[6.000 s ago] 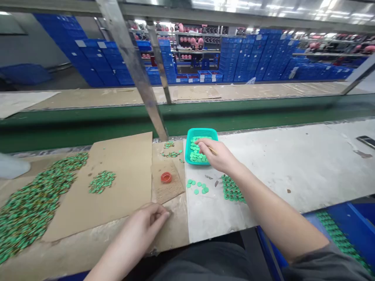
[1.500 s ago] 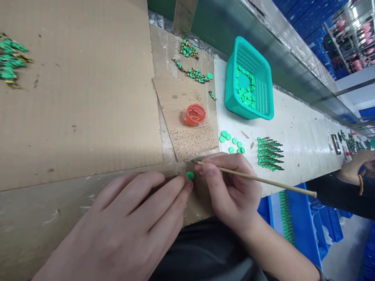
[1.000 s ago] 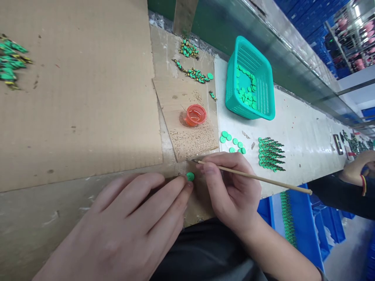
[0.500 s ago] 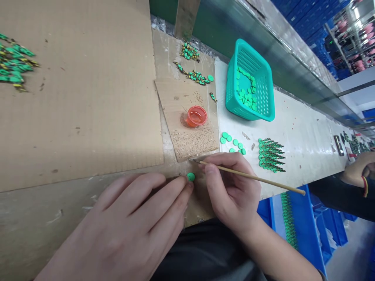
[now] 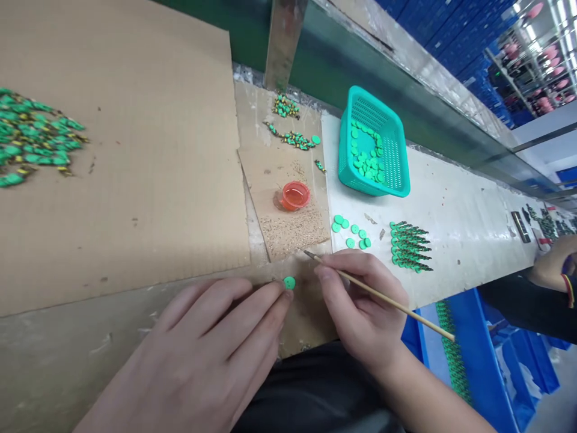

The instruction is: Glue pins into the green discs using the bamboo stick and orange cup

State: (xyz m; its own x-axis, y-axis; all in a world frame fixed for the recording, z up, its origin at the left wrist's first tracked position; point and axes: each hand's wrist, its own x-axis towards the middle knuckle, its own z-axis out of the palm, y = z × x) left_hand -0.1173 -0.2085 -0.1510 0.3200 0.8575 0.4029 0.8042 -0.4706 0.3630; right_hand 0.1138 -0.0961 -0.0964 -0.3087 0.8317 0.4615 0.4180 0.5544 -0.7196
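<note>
My left hand (image 5: 211, 343) has its fingertips pressed together at a small green disc (image 5: 289, 282) that looks like a button with tiny holes. Most of the disc shows beyond the fingertips. Pinched between thumb and fingers of my right hand (image 5: 367, 300) is a thin paintbrush (image 5: 383, 296) with a wooden handle. Its dark tip points left, apart from the disc, near the edge of a cardboard piece (image 5: 265, 186). On that cardboard stands a small red cup (image 5: 295, 196) with liquid in it, and brownish specks cover the surface in front of it.
A teal basket (image 5: 403, 156) with green discs stands beyond my right hand. Loose discs (image 5: 355, 229) and a row of green-and-dark pieces (image 5: 408, 246) lie nearby. More such pieces (image 5: 40, 135) heap on the left cardboard (image 5: 171, 150). Another person's arm (image 5: 554, 264) shows at far right.
The brush tip has moved a little to the right, farther from the green disc. My left hand stays at the disc. The camera view has shifted, so the basket and cup appear lower.
</note>
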